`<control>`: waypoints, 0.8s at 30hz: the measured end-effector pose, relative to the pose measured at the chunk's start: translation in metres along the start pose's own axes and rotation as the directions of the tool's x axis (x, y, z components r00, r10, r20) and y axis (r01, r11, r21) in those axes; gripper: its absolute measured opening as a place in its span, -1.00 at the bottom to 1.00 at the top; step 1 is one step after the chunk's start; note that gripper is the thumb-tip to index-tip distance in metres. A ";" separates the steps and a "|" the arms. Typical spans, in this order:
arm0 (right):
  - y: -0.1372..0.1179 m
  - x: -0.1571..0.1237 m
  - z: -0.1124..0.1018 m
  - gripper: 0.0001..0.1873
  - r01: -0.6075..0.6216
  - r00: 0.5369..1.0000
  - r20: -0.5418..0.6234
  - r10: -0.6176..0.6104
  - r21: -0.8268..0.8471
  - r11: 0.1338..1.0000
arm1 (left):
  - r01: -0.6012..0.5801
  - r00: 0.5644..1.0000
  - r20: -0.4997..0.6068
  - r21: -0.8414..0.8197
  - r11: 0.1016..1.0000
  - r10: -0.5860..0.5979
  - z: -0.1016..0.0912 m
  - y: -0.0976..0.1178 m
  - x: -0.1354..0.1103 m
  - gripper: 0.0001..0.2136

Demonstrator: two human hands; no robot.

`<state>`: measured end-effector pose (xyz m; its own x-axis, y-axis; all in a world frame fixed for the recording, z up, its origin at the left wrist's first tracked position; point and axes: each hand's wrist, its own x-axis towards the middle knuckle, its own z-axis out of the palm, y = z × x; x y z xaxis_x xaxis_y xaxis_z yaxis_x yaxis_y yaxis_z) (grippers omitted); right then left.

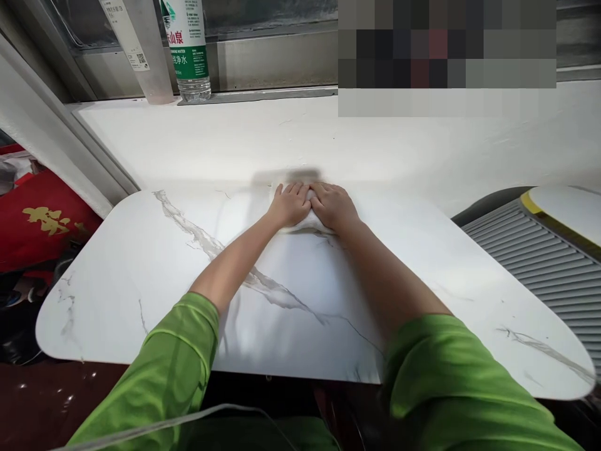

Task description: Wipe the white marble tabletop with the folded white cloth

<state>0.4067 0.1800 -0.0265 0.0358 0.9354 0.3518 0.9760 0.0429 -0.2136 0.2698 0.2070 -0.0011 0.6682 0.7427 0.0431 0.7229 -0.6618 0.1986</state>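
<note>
A white cloth (307,222) lies on the white marble-patterned tabletop (154,269), close to the wall at its back edge. Pressing down on the cloth's left part is my left hand (290,205), fingers pointing toward the wall. My right hand (334,205) rests on its right part, the two hands touching or nearly so at the thumbs. Both hands cover much of the cloth, so its folds and full shape are hidden. Each hand appears closed over the fabric.
On the ledge at the back left stand a green-labelled water bottle (191,62) and a tall translucent container (145,56). A red bag (42,213) with gold lettering sits left of the table. At right is a grey ribbed surface (535,250). A pale cord (188,416) crosses low in front.
</note>
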 end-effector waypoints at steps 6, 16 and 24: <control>-0.020 -0.042 -0.010 -0.46 0.044 0.999 -0.003 -0.044 -0.071 0.997 | -0.007 1.000 0.012 0.027 1.000 0.007 0.001 0.012 -0.042 -0.47; -0.100 -0.188 -0.049 -0.43 0.112 0.993 -0.026 -0.117 -0.147 0.983 | -0.139 0.990 0.018 0.074 0.987 0.138 -0.006 0.046 -0.199 -0.46; -0.126 -0.214 -0.056 -0.44 0.223 0.974 -0.022 -0.227 -0.102 0.969 | -0.185 0.982 -0.016 0.077 0.980 0.187 -0.006 0.040 -0.247 -0.45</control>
<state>0.2882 -0.0450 -0.0243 -0.1818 0.8934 0.4109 0.9760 0.2148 -0.0352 0.1327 -0.0021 0.0017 0.7885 0.6076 0.0952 0.5982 -0.7936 0.1111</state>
